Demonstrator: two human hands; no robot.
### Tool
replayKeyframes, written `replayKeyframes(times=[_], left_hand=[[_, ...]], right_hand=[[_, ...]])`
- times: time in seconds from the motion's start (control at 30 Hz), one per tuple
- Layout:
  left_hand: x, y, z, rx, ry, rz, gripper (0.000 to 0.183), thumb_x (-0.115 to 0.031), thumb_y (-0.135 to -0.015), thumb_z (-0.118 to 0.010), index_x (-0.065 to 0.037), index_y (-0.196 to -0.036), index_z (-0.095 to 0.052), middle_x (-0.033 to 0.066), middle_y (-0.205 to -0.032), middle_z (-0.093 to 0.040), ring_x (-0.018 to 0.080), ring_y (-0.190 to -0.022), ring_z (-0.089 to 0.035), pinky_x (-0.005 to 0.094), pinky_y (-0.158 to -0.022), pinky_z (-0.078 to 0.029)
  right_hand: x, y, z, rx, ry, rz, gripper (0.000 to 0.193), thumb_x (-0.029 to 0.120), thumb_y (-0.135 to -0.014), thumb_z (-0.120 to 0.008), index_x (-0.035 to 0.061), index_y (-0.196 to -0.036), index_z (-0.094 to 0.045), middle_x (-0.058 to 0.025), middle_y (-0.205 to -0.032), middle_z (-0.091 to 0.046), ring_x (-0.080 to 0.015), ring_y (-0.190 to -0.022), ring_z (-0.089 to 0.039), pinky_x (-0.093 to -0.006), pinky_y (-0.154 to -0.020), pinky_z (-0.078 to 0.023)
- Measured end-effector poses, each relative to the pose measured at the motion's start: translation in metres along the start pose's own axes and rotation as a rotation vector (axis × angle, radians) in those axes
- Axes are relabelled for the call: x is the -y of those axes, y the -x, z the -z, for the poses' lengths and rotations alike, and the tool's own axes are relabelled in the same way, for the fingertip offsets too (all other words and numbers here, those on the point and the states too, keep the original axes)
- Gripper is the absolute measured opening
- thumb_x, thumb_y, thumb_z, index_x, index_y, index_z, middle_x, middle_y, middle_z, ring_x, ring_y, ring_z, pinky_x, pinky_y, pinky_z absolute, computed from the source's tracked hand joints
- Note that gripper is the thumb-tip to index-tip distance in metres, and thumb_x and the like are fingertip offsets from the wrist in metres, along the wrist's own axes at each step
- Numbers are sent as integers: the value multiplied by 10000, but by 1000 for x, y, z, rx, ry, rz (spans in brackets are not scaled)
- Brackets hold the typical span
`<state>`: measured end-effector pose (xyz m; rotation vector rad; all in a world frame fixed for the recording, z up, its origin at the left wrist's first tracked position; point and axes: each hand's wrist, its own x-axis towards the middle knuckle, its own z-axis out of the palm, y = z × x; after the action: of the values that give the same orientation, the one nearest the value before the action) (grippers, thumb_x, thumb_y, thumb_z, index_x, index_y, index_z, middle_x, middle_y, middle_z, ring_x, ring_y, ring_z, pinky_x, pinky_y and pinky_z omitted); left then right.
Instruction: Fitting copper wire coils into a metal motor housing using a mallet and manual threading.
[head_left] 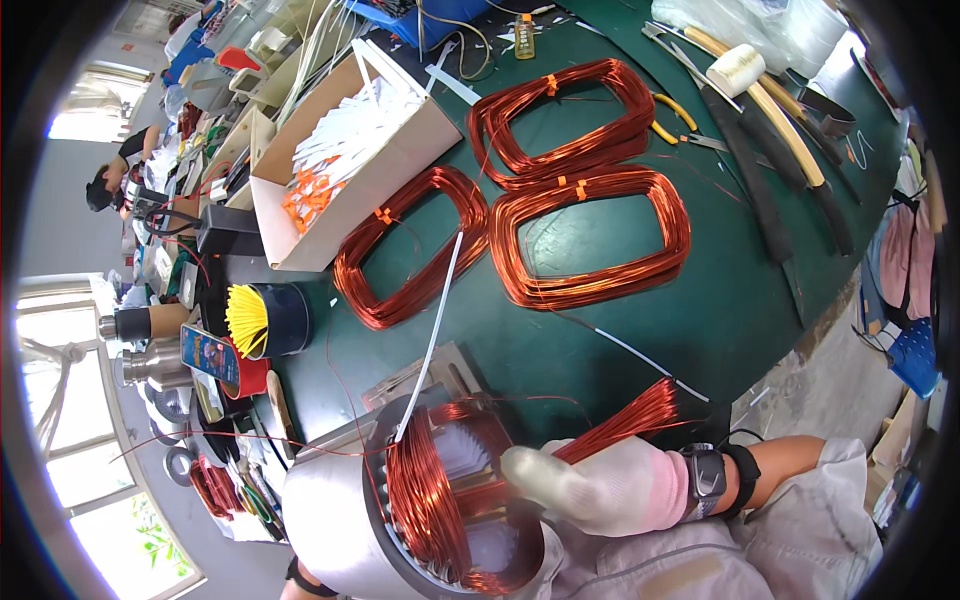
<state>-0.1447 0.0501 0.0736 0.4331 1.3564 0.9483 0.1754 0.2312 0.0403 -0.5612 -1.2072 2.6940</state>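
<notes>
While gloved right hand (600, 485) grips wire bundle (635, 415) at near metal cylinder (325, 510), left hand is hidden | left grip: cannot tell | three coils (600, 285) farther off, tabletop (560, 365)

One fisheye view from the wearer's head, downward, close over right hand (600, 487) and green tabletop (525, 352)

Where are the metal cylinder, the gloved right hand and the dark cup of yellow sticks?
Metal cylinder (335, 505): head view, on its pale outer side.
Gloved right hand (600, 488): head view, on the middle of its glove.
Dark cup (288, 318): head view, on its outer wall.
</notes>
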Motion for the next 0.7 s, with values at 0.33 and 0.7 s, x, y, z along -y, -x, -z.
replayKeyframes(times=[0.33,0.7], left_hand=[[10,-4,-6,8,41,-100,601,-342,-1080,-506,-17,-1567,-369,179,-1530,-501,298,-1341,-562,445,-1082,-515],[19,6,1,40,145,-113,582,-367,-1102,-486,-44,-1573,-374,138,-1540,-494,268,-1351,-531,427,-1130,-464]], right_hand=[[-21,-4,-1,-58,1116,570,409,109,-983,-549,51,-1387,-529,-42,-784,-595,-204,-687,-656,-314,-584,-525],[-20,-12,7,11,1088,813,512,84,-944,-574,57,-1447,-479,-73,-852,-649,-240,-743,-699,-357,-629,-577]])
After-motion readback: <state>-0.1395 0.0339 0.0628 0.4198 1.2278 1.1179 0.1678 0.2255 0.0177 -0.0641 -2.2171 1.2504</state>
